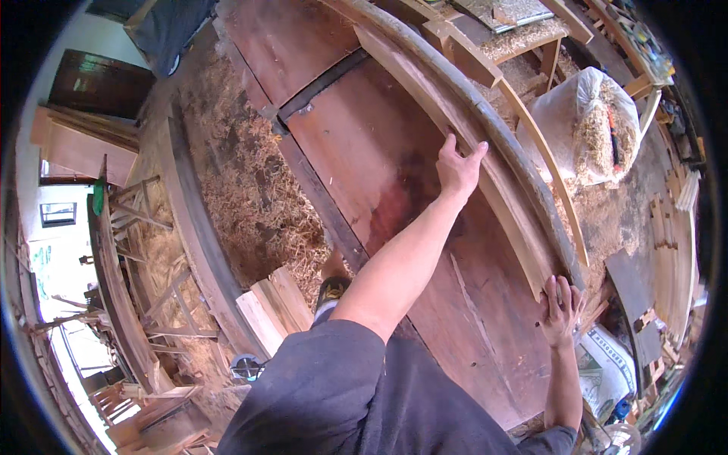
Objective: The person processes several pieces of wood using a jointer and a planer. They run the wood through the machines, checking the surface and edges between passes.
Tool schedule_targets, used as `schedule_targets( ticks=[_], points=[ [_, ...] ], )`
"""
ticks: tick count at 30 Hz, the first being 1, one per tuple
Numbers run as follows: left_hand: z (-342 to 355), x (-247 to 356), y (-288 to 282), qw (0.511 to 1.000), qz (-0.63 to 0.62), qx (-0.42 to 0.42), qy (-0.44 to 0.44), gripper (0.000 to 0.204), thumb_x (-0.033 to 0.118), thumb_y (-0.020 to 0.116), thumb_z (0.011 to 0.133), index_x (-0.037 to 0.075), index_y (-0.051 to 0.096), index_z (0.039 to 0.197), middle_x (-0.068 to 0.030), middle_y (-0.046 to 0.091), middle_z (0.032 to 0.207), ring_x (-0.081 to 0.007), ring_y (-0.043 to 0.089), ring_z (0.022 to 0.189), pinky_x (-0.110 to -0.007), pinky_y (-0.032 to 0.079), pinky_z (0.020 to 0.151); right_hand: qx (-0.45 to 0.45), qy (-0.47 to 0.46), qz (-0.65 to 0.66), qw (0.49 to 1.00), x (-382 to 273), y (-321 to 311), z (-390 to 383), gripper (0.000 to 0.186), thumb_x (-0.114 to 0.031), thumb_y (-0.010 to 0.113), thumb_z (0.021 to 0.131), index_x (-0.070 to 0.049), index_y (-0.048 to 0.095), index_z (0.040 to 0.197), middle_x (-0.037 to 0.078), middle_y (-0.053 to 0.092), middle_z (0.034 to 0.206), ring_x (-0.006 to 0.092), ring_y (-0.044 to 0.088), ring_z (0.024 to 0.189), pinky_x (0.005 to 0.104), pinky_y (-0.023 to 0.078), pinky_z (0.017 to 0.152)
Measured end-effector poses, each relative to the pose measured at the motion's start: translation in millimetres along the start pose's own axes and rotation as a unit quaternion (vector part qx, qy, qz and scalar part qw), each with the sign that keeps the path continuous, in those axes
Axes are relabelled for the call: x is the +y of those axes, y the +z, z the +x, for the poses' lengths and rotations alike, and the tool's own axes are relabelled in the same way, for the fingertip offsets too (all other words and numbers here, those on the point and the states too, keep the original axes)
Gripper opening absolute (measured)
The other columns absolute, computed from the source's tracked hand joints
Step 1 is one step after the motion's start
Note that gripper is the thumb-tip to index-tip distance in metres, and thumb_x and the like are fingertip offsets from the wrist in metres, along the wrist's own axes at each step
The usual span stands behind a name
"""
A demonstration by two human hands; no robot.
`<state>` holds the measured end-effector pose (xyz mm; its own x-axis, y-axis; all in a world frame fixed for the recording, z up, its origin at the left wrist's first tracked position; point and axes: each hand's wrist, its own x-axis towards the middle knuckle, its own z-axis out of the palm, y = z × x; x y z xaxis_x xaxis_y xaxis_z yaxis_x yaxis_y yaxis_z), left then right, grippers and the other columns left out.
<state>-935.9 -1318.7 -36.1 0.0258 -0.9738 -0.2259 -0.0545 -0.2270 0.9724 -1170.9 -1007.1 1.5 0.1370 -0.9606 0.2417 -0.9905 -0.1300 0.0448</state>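
Planed timber [519, 227] is laid lengthwise along the far right side of a reddish-brown wooden workbench [462, 311], just beside a rough grey strip [535, 174] that runs along its outer side. Its pale length is bent into an arc by the lens.

The timber's inner side is grasped partway along by the left hand [459, 171], thumb and forefinger parted around the wood; the remaining fingers are partly hidden. The timber's near end is held by the right hand [560, 309], with the fingers bent over it and the thumb turned toward the bench. How firmly the wood is pressed cannot be told.

The bench top is crossed by a dark gap [322, 83] toward its far end and is bordered on the left by a dark rail [322, 193]. Beyond the grey strip, a slim curved wooden strip [547, 152] is seen near a whitish sack [557, 117], in which wood shavings [603, 144] are held. A printed white sack [607, 371] is placed near the right forearm.

To the left of the bench, the floor is strewn with curled shavings [258, 205]. Short pale boards [277, 307] are grouped side by side near a shoe [331, 290], which is partly covered by the dark clothing.
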Motion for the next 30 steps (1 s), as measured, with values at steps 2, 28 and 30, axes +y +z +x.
schedule_targets(
  ticks=[2, 28, 30],
  points=[
    [15.9, -4.3, -2.6, 0.999, -0.04, 0.01, 0.028, 0.049, 0.023, 0.082, 0.089, -0.006, 0.062, 0.123, -0.0133, 0.074, 0.111, -0.0179, 0.068, 0.096, -0.032, 0.052, 0.088, 0.004, -0.009, -0.031, 0.999, -5.5, 2.4, 14.4, 0.046, -0.023, 0.074, 0.088, -0.014, 0.067, 0.132, 0.004, 0.063, 0.135, 0.0265, 0.057, 0.111, 0.0441, 0.042, 0.093],
    [369.0, 44.5, -169.2, 0.999, -0.023, -0.035, 0.008, 0.065, 0.036, 0.076, 0.091, -0.003, 0.057, 0.141, -0.0185, 0.059, 0.145, -0.0333, 0.053, 0.134, -0.045, 0.04, 0.114, -0.084, -0.086, -0.008, 0.993, -97.9, 71.9, 339.2, 0.046, -0.02, 0.075, 0.086, -0.021, 0.068, 0.132, 0.0, 0.066, 0.138, 0.0299, 0.04, 0.149, 0.0612, 0.014, 0.124],
    [400.1, 52.0, -174.6, 1.0, -0.009, -0.023, -0.005, 0.066, 0.037, 0.079, 0.089, -0.001, 0.059, 0.14, -0.0153, 0.06, 0.142, -0.0291, 0.053, 0.132, -0.043, 0.039, 0.112, -0.087, -0.094, -0.023, 0.991, -102.1, 79.8, 363.9, 0.051, -0.02, 0.077, 0.086, -0.02, 0.066, 0.135, 0.002, 0.065, 0.14, 0.0306, 0.038, 0.15, 0.0624, 0.015, 0.123]
  ],
)
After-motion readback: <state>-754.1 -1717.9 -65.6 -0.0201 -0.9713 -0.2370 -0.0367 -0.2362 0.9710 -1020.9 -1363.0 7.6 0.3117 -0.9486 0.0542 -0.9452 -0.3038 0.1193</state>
